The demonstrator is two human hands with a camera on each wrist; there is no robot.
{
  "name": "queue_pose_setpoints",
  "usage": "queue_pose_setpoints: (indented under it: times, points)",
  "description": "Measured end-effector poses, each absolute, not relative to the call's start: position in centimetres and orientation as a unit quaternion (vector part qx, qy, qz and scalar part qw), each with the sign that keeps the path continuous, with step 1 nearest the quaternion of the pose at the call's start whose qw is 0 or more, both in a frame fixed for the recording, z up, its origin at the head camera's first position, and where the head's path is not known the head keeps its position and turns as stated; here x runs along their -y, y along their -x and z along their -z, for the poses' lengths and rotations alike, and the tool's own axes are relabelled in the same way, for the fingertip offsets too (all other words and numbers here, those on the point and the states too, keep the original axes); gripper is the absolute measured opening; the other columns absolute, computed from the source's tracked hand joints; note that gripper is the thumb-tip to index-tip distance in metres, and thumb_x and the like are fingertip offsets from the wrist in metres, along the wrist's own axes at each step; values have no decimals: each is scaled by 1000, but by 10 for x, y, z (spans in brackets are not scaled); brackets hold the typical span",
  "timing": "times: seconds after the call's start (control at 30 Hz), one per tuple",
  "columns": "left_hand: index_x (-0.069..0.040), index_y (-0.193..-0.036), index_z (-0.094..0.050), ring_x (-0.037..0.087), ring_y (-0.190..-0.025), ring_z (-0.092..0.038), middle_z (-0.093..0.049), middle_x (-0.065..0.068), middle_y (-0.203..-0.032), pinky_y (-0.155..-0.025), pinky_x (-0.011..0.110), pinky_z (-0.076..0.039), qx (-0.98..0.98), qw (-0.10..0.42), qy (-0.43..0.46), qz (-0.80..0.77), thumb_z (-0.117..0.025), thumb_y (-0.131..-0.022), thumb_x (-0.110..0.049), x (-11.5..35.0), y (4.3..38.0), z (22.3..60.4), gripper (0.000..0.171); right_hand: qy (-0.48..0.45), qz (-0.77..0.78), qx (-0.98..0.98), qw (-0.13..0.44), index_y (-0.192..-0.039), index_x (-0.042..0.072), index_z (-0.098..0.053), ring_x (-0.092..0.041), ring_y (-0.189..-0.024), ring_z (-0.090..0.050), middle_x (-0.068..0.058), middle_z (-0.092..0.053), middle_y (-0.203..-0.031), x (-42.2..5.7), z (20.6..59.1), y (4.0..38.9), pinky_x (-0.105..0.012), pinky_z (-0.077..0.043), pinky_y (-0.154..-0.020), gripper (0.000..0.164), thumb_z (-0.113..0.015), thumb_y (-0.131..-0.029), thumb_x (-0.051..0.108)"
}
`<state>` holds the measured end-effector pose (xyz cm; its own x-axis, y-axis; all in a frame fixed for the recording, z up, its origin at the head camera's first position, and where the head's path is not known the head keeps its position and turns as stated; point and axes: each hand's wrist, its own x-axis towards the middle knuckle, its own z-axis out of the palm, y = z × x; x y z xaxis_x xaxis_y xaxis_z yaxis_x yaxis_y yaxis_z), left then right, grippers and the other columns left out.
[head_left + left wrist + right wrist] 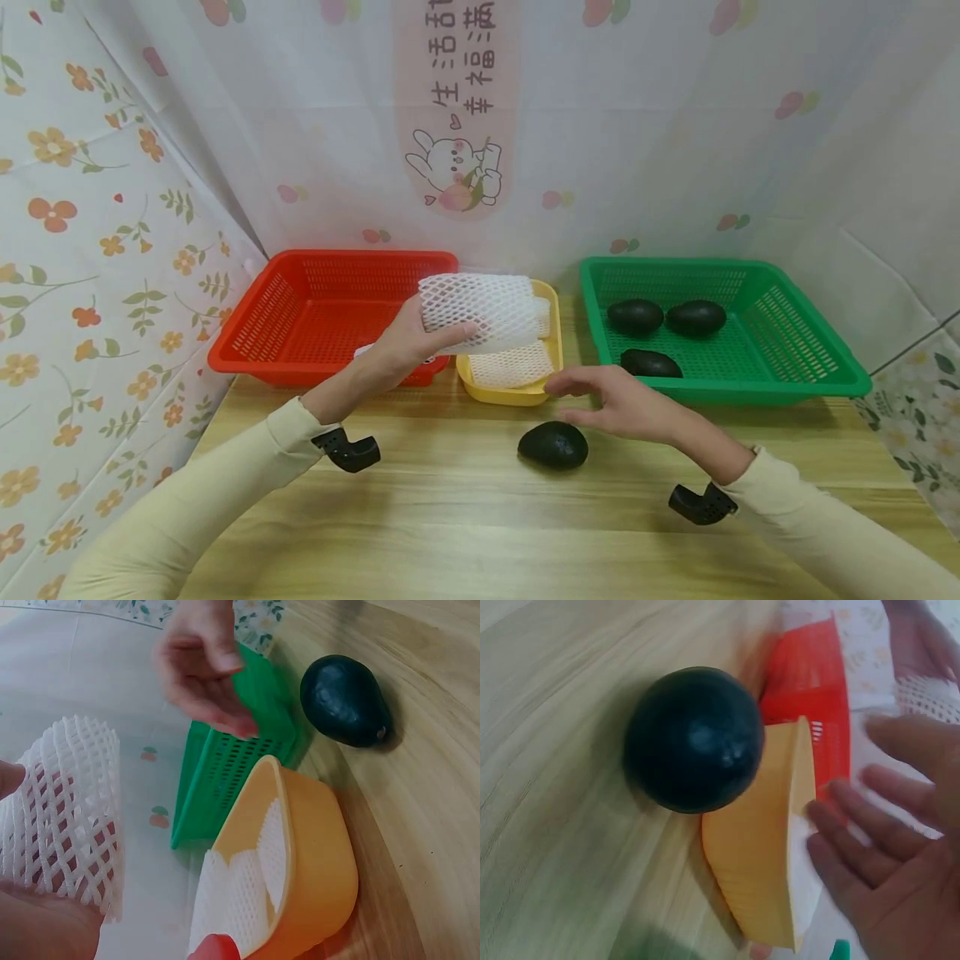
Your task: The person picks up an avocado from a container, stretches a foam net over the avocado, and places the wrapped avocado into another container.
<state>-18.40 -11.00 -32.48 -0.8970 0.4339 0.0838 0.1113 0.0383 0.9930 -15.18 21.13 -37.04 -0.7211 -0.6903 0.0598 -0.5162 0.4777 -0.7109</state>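
Note:
My left hand [405, 340] grips a white foam net sleeve [483, 307] above the yellow basket [507, 397]; in the left wrist view the sleeve [64, 817] looks wide and hollow at its end. On the table in front of that basket lies a dark avocado [553, 445]. Just right of and above the avocado hovers my right hand [626, 405], fingers loosely bent and holding nothing; the right wrist view shows its palm [915, 900] apart from the avocado [696, 741]. More white net sleeves [512, 365] lie inside the yellow basket.
At the back left stands a red basket [251, 367]; a small white item at its front edge is partly hidden by my left hand. A green basket [757, 388] at the right holds three avocados [696, 317]. Printed curtains [525, 150] hang behind and beside the wooden table [480, 533].

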Motion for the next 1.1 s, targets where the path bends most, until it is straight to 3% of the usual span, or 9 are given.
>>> queue_pose_setpoints:
  times: [0.13, 0.37, 0.73, 1.1]
  points:
    - [-6, -141, -46, 32, -111, -62, -62, 13, -128, -93, 39, -53, -716, 120, -192, -660, -72, -94, -13, 110, 184, 326, 54, 377, 296, -863, 159, -133, 9, -62, -26, -114, -60, -1, -63, -128, -209, 376, 150, -47, -51, -96, 52, -78, -91, 36]
    - [-6, -139, -47, 32, -110, -62, -62, 13, -127, -93, 38, -53, -717, 129, -189, -658, -72, -94, -13, 108, 185, 328, 52, 404, 241, -861, 194, -135, -1, -58, -32, -115, -59, -11, -62, -131, -205, 387, 150, -47, -50, -95, 66, -84, -85, 33]
    - [-6, -138, -50, 30, -109, -64, -64, 11, -126, -91, 37, -55, -731, 133, -178, -645, -73, -94, -16, 107, 185, 327, 51, 423, 209, -859, 200, -132, 4, -62, -16, -109, -58, -1, -64, -128, -202, 394, 152, -38, -49, -91, 61, -86, -84, 34]
    - [-3, -136, -51, 31, -108, -65, -65, 13, -125, -90, 39, -55, -719, 147, -185, -654, -71, -95, -12, 107, 186, 329, 47, 423, 218, -857, 200, -133, 3, -62, -13, -105, -58, -1, -64, -127, -202, 398, 152, -35, -50, -87, 60, -84, -85, 33]
